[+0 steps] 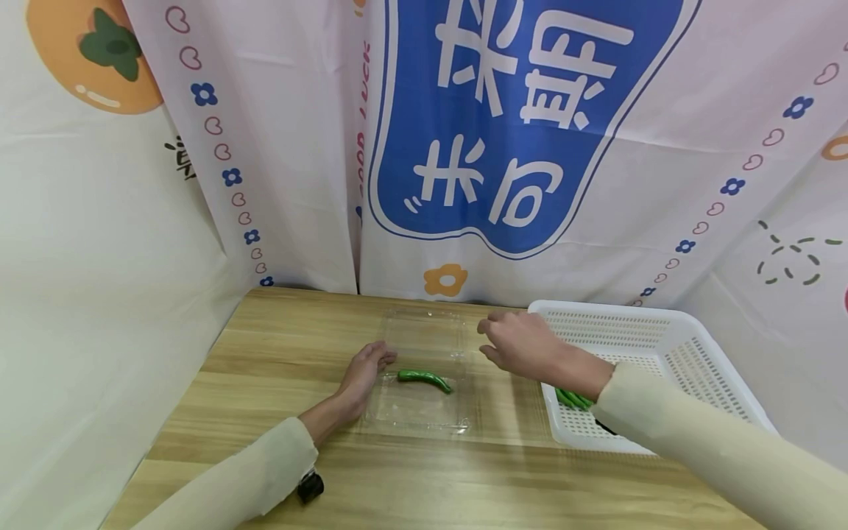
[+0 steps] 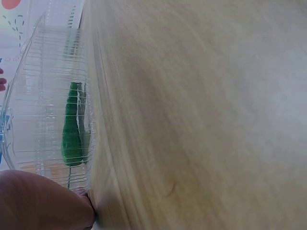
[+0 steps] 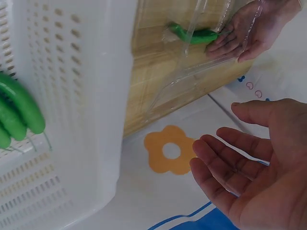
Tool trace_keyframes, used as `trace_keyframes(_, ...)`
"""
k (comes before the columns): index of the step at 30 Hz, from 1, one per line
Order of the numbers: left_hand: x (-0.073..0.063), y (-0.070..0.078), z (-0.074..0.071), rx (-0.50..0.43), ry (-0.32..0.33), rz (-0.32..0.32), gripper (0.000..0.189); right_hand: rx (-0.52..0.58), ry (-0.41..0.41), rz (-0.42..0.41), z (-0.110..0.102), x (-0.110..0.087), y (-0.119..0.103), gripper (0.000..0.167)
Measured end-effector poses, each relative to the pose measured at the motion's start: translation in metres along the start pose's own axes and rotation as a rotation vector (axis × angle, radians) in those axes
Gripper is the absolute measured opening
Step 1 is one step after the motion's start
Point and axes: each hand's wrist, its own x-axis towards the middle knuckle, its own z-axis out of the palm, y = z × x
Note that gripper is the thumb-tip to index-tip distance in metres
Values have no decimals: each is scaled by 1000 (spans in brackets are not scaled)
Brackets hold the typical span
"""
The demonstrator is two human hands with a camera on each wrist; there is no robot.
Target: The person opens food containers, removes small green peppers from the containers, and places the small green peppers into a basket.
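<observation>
A clear plastic clamshell box (image 1: 414, 414) lies with its lid folded back on the wooden table. One green chili pepper (image 1: 424, 378) rests in its tray, near the hinge. My left hand (image 1: 361, 375) touches the box's left side with fingers extended; in the left wrist view, part of that hand (image 2: 43, 201) appears beside the clear wall. Nothing is in my right hand (image 1: 523, 342), which hovers between the box and a white basket (image 1: 616, 309). The right wrist view shows its fingers (image 3: 216, 177) relaxed and slightly bent. More green chili peppers (image 3: 21, 105) lie inside the basket.
The perforated basket stands at the table's right side, its wall close to my right forearm. Behind the wooden table (image 1: 265, 353) hangs a printed cloth (image 1: 298, 147). A small black object (image 1: 310, 486) shows by my left sleeve.
</observation>
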Motion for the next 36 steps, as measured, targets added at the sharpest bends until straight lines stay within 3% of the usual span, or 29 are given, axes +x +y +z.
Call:
trace_keyframes(16, -1, 0, 1, 1, -9, 10, 58, 13, 7, -124, 19, 22, -30, 15)
trace_keyframes(27, 0, -2, 1, -6, -6, 9, 57, 95, -54, -115, 35, 33, -48, 14)
trace_keyframes(36, -5, 0, 2, -11, -8, 6, 58, 53, -92, -146, 48, 39, -61, 10)
